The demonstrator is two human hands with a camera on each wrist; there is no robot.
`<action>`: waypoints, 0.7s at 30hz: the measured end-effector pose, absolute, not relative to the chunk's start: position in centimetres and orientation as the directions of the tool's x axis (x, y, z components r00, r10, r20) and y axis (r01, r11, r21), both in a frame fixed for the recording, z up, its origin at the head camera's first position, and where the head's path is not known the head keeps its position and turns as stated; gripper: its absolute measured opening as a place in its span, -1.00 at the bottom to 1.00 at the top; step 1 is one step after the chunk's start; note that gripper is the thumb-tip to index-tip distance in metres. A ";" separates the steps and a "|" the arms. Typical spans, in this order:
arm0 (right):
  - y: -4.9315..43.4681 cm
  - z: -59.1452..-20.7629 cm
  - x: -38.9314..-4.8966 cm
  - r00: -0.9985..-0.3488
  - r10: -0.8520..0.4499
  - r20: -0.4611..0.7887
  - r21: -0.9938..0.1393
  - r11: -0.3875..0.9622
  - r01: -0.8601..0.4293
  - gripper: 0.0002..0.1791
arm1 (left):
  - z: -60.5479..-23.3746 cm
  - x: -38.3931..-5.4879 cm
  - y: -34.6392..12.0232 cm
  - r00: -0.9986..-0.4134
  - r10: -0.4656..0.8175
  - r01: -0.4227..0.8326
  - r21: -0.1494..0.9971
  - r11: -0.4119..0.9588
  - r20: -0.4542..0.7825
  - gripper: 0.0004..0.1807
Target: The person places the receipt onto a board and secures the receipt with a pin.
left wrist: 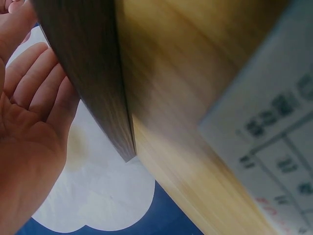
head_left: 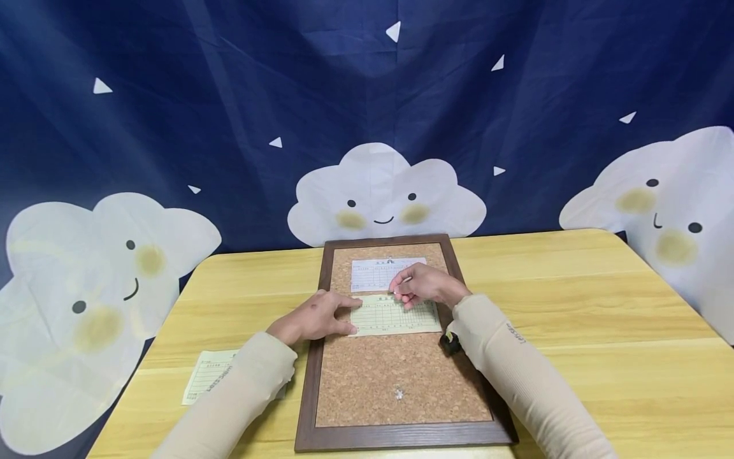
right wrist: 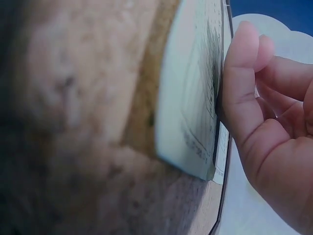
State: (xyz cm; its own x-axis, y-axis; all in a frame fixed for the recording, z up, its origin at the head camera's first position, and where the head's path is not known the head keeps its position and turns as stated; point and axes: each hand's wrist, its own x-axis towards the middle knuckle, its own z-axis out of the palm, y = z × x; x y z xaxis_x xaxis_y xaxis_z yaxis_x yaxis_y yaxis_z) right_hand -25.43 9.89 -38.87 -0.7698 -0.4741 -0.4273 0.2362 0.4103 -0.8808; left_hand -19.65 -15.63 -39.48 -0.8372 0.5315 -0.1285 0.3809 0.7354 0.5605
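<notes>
behind the surface [head_left: 573,287] of yellow wood hangs a dark blue cloth [head_left: 344,76] with white clouds and small white triangles on it. a cork board [head_left: 367,376] with a dark brown frame [head_left: 401,437] lies on the surface, its top end at the far edge and its bottom end toward the near edge. on the upper part of the cork is a white printed paper [head_left: 367,274]. just below it, nearer to the top edge of the board than to the bottom, lies a pale yellow-green paper [head_left: 387,319].

the left hand [head_left: 315,314] reaches over the left edge of the frame; its thumb and index finger are spread wide and touch the left edge of the pale yellow-green paper. the right hand [head_left: 427,285] is at the upper edge of this same paper, with thumb and index finger pinching a small pale bit [head_left: 394,292], too small to name. some small clear pieces [head_left: 399,394] lie near the bottom edge of the cork. toward the left edge of the surface, one more printed paper [head_left: 208,375] is partly hidden by the left sleeve [head_left: 229,408].
</notes>
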 end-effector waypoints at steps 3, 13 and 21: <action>9.9 -38.9 -25.5 -0.766 -0.483 -0.424 -0.880 0.420 0.222 -0.82 | -39.4 -19.7 -15.6 -0.836 0.534 0.384 0.558 0.736 -0.128 -0.40; 9.8 -39.0 -25.5 -0.773 -0.477 -0.418 -0.868 0.460 0.186 -0.82 | -39.3 -19.6 -15.6 -0.842 0.523 0.372 0.559 0.741 -0.132 -0.40; 9.8 -39.1 -25.5 -0.767 -0.481 -0.425 -0.861 0.477 0.178 -0.79 | -39.5 -19.6 -15.7 -0.842 0.522 0.369 0.565 0.738 -0.132 -0.40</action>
State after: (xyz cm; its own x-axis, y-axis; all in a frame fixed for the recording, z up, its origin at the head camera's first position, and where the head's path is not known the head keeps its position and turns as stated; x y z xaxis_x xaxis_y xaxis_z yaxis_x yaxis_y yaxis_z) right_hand -25.48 9.76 -39.12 -0.7665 -0.4810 -0.4255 0.1783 0.4771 -0.8606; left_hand -19.60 -15.67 -39.48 -0.8425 0.5222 -0.1325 0.3686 0.7380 0.5652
